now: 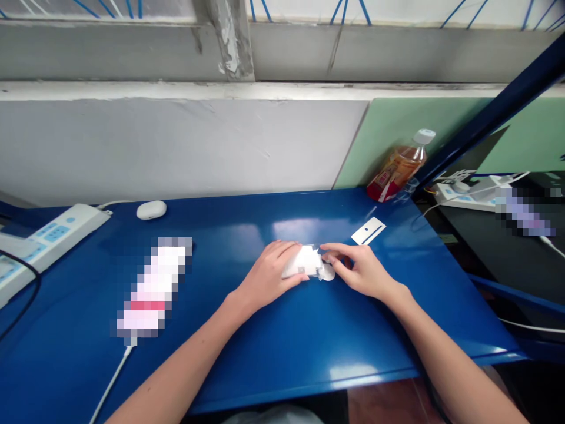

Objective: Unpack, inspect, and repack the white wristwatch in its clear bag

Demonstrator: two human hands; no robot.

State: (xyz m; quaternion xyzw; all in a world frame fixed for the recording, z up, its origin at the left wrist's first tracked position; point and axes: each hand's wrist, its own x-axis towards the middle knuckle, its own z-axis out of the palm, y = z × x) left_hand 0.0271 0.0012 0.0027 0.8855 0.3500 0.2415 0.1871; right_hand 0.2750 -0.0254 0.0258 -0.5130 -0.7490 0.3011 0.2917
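Observation:
A small white rectangular item (308, 259) with clear edges lies low over the blue table. My left hand (276, 268) is wrapped over its left end, thumb along the near edge and fingers along the far edge. At its right end, my right hand (359, 268) has thumb and fingers drawn together beside a round white piece (328, 272). What the right fingertips pinch, if anything, is too small to make out. A white card (368, 231) with a dark stripe lies on the table behind the right hand.
The blue table (247, 365) holds a blurred-out phone (154, 288) on a white cable, a white earbud case (151, 210) and a power strip (53, 241) at left. A drink bottle (397, 171) leans at the back right, beside a blue metal bar (494, 112).

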